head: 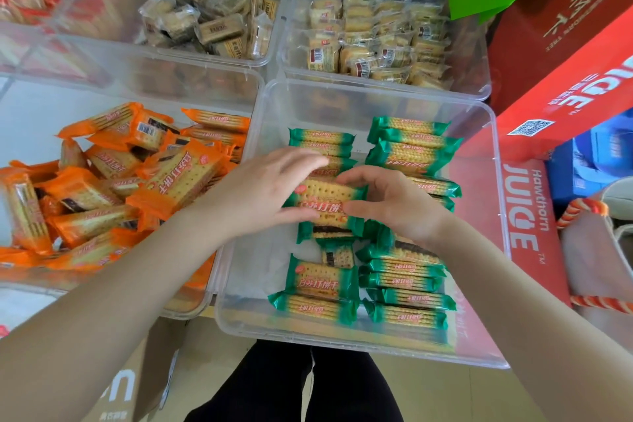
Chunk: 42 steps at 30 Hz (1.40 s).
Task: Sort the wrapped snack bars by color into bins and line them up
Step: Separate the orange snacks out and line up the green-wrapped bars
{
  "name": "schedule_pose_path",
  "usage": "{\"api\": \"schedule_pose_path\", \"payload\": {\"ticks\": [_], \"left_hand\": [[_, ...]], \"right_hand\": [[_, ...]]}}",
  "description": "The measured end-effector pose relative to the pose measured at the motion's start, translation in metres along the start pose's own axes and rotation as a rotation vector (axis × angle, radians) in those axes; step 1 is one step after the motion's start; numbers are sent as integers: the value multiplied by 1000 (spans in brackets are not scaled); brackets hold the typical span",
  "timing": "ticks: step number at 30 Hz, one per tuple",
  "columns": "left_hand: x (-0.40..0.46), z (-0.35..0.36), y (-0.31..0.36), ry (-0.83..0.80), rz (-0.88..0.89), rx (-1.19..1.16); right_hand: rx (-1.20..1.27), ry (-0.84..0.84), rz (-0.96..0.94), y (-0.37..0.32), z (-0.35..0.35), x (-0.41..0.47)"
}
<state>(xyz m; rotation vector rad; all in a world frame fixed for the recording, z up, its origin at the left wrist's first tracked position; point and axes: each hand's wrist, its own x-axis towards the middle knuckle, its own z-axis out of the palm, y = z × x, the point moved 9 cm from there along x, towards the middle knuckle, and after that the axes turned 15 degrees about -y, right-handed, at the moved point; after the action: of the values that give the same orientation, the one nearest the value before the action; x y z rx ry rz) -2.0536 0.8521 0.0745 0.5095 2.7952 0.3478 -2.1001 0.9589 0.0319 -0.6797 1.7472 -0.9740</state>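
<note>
Both hands, left hand (270, 188) and right hand (387, 202), pinching green bar (329, 197) by short ends, centre of green bin (493, 134). Orange pile (102, 188) at 9 o'clock. Probably light, slippery, crumbly; grip edges.

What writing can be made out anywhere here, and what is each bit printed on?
"Hawthorn JUICE TM": red juice carton beside the green-bar bin.
"JUICE TM": upper red carton, which also bears a QR code.
"HAWTHORN TREE": dark red box, small.
Chinese characters on the green bar that both hands hold, on the orange bars, and the barcodes: too blurred to read.
</note>
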Motion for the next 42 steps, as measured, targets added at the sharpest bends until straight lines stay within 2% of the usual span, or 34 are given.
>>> {"api": "schedule_pose_path", "payload": {"ticks": [2,4,6,8,10,12,15,17,22,26,32,38,42], "left_hand": [[5,10,-8,-148,-71,-58],[6,12,-11,-220,-115,-12],[6,7,-13,-159,-130,131],[6,8,-12,-86,-128,266],[7,17,-13,-92,-163,342],[12,26,-14,-130,-210,391],[25,38,-16,-235,-282,479],[32,41,-19,-298,-309,450],[41,40,-22,-345,-308,341],[45,36,-24,-358,-328,398],[51,46,-29,-406,-397,480],[60,57,-36,-490,-403,537],[60,61,-34,-510,-377,504]], "right_hand": [[-181,16,-73,-15,1,-1],[-363,75,-105,-23,3,0],[-560,202,-41,-21,2,1],[-913,347,70,-17,5,0],[-1237,328,120,-13,24,4],[-1350,234,100,-8,43,10],[-1328,22,155,7,55,22],[-1352,-40,203,20,56,28],[-1422,-20,336,36,71,28],[-1324,81,292,31,64,30],[-1203,126,281,21,59,37],[-1274,-33,334,30,85,30],[-1157,-107,255,25,95,22]]}}
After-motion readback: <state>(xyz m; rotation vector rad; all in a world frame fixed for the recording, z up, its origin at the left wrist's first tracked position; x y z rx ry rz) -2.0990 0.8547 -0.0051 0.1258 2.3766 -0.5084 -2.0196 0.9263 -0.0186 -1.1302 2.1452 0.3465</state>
